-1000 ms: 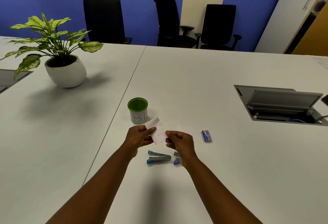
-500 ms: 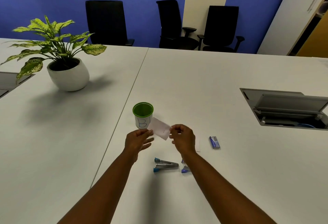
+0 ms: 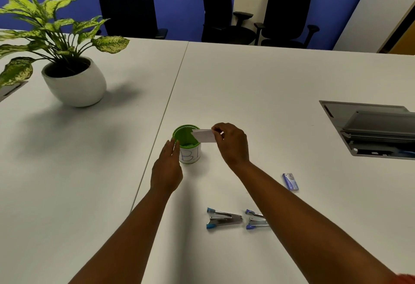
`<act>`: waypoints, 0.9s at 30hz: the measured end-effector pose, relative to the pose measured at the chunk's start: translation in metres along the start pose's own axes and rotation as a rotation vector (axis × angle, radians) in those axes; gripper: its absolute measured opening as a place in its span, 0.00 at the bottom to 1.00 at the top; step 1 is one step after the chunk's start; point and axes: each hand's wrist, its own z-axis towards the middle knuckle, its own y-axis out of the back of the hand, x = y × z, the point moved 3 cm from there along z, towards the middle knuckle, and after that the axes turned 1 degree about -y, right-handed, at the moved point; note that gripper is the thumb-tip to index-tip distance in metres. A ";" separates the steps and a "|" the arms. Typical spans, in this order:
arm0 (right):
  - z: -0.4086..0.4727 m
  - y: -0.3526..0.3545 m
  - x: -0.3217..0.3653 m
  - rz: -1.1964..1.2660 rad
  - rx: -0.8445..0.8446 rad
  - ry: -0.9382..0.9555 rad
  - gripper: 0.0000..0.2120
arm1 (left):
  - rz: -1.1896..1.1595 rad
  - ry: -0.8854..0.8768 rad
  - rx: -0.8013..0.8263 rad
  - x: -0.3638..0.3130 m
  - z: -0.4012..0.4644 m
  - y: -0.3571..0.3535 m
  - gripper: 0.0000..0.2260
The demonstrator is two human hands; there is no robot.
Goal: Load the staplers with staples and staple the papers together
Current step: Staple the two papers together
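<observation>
My right hand (image 3: pixel 232 143) pinches small white papers (image 3: pixel 204 135) over the rim of a green cup (image 3: pixel 186 143) with a white label marked "B1". My left hand (image 3: pixel 167 170) is flat and empty, its fingertips against the cup's left side. Two small metal staplers lie on the table near me: one with light blue ends (image 3: pixel 223 218), one with purple ends (image 3: pixel 256 220) partly hidden behind my right forearm. A small blue staple box (image 3: pixel 290 181) lies to the right of my right arm.
A potted plant in a white bowl (image 3: pixel 74 81) stands at the far left. An open grey cable hatch (image 3: pixel 370 129) is set in the table at right. Three black office chairs (image 3: pixel 226 7) line the far edge. A seam (image 3: pixel 170 95) joins two tables.
My left hand let go of the papers and moved to the cup's side. My right hand carried the papers forward to above the cup's rim. The view shifted closer.
</observation>
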 end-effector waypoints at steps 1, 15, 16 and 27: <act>0.004 -0.005 0.001 -0.013 0.006 0.028 0.07 | -0.001 -0.009 -0.008 0.002 0.003 -0.002 0.28; 0.021 -0.063 0.008 -0.144 0.172 0.217 0.09 | 0.051 -0.085 -0.091 0.010 0.016 -0.009 0.27; 0.020 -0.065 0.008 -0.173 0.168 0.231 0.09 | 0.029 -0.071 -0.083 0.010 0.016 -0.008 0.26; 0.019 -0.070 0.005 -0.356 0.247 0.515 0.10 | 0.015 0.002 -0.042 0.007 0.014 -0.007 0.25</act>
